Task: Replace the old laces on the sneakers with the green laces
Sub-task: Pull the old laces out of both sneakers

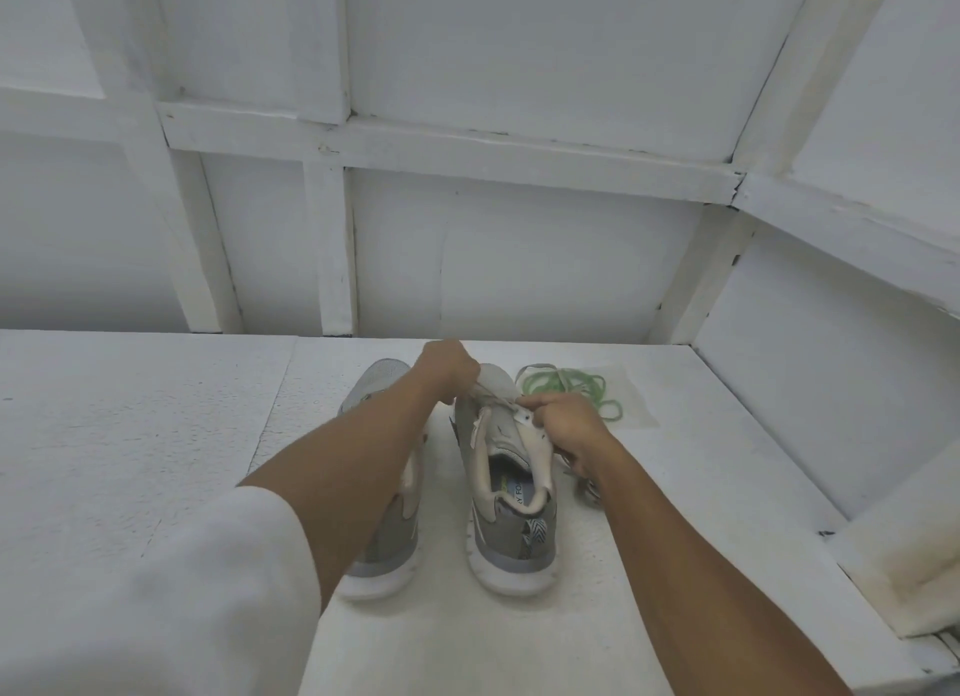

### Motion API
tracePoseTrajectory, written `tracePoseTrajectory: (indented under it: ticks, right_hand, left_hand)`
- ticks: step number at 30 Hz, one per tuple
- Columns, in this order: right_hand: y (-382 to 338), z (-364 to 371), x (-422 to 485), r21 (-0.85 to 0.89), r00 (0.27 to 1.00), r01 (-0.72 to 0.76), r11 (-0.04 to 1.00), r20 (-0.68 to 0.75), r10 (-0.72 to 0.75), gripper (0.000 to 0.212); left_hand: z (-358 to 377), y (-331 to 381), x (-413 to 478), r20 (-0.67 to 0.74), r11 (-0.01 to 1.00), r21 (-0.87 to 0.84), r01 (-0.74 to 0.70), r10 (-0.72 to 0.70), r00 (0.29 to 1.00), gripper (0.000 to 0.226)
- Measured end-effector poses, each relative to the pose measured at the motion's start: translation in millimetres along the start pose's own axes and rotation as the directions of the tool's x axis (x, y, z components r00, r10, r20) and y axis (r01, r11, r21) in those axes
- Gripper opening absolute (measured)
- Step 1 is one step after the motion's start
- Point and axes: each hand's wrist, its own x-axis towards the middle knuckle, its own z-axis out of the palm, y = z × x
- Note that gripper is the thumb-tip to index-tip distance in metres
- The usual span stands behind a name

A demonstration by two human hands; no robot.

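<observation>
L hand (449, 365): fingers curled down, knuckles up, clamped on front of R sneaker (511, 493) near toe end of lacing; can't tell if it pinches lace or upper.
R hand (566, 424): fingers curled, thumb + fingers pinching eyelet edge on sneaker's right side, about mid-lacing.
Hands vs each other: apart, both on same shoe, L farther from camera.
R sneaker: grey/cream, white sole, upright on tabletop (156, 409), heel toward camera, toe toward wall; tongue pulled loose, insole w/ print visible.
Old lace (586, 485): grey tangle on tabletop just right of R sneaker, under R wrist; path through eyelets not readable.
L sneaker (387, 529): same pair, just left of R one, parallel, heel toward camera; mid part hidden by L forearm.
Green laces (571, 386): loose coil, on clear plastic sheet (636, 409), beyond R hand, near R sneaker's toe, not touching shoe.
Sleeve (208, 581): white, on L arm, pushed up to elbow; R forearm bare.
Wall (519, 259): white panels w/ white battens, behind tabletop and along right side.
</observation>
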Motion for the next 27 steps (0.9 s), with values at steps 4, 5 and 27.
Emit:
tracePoseTrajectory:
  ticks: [4, 5, 27]
  right_hand:
    - [2.6, 2.5, 2.4, -0.038, 1.0, 0.022, 0.999, -0.013, -0.023, 0.049]
    - [3.5, 3.0, 3.0, -0.051, 0.999, 0.03, 0.998, -0.014, -0.031, 0.049]
    - [5.0, 5.6, 5.8, -0.028, 0.998, 0.053, 0.998, -0.046, -0.054, 0.049]
  left_hand:
    - [-3.2, 15.1, 2.6, -0.091, 0.996, -0.006, -0.092, 0.091, 0.992, 0.026]
    - [0.7, 21.0, 3.9, -0.084, 0.991, 0.017, -0.135, 0.136, 0.987, 0.03]
    - [3.4, 39.2, 0.4, -0.019, 0.934, 0.286, -0.215, 0.23, 0.973, 0.031]
